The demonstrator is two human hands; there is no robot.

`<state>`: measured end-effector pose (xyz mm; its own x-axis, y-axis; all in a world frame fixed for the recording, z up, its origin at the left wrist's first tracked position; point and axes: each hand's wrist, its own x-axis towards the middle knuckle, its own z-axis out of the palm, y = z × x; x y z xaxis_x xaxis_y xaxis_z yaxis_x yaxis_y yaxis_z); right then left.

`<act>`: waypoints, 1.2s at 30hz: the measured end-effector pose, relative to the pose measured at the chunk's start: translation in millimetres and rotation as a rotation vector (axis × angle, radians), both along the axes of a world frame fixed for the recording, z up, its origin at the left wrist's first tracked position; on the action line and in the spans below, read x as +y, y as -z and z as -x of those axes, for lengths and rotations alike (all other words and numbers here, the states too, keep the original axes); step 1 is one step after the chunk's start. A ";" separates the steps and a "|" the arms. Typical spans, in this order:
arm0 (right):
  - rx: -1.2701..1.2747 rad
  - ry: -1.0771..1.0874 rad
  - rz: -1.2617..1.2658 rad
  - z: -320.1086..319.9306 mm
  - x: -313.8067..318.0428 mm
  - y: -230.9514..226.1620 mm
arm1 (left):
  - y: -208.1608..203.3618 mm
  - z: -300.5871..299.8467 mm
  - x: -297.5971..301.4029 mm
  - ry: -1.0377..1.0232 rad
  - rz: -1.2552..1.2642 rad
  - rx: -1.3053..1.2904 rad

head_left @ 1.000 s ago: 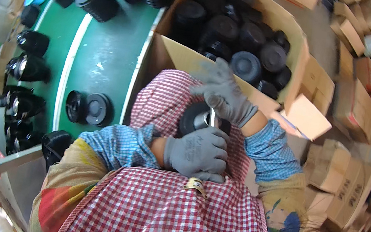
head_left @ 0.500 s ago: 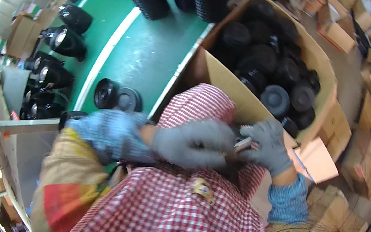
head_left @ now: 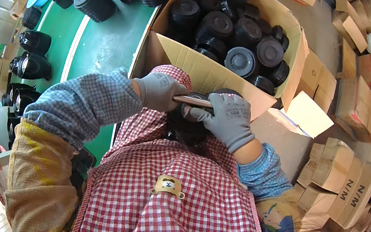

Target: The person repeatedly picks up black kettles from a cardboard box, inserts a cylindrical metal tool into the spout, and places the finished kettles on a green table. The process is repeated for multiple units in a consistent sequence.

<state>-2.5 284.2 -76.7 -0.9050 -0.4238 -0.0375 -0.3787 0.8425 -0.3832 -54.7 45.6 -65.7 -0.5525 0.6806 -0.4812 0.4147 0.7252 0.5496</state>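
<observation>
In front of my apron, my left hand (head_left: 161, 92) and my right hand (head_left: 230, 119), both in grey work gloves, are closed on opposite ends of a thin flat bar-like object (head_left: 193, 101). It lies level and shows its narrow metallic edge; its exact kind cannot be made out. Just below it, a glossy black rounded part (head_left: 187, 127) rests in my lap, partly hidden by the bar and my right hand. My checked apron (head_left: 176, 224) covers my legs.
Ahead, an open cardboard box (head_left: 204, 64) holds many black round plastic parts (head_left: 240, 61). A green workbench (head_left: 110, 33) on the left carries stacked black lids (head_left: 95, 2) and glossy black housings (head_left: 34, 66). Cardboard cartons (head_left: 333, 167) crowd the right side.
My left hand has come to the bar and closed on its left end, while my right hand keeps hold. The view has shifted, so box and bench appear further left and higher.
</observation>
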 end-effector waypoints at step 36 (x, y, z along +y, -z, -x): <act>-0.560 0.668 1.137 -18.6 44.2 7.4 | 54.5 -67.8 -67.9 0.427 -0.529 0.719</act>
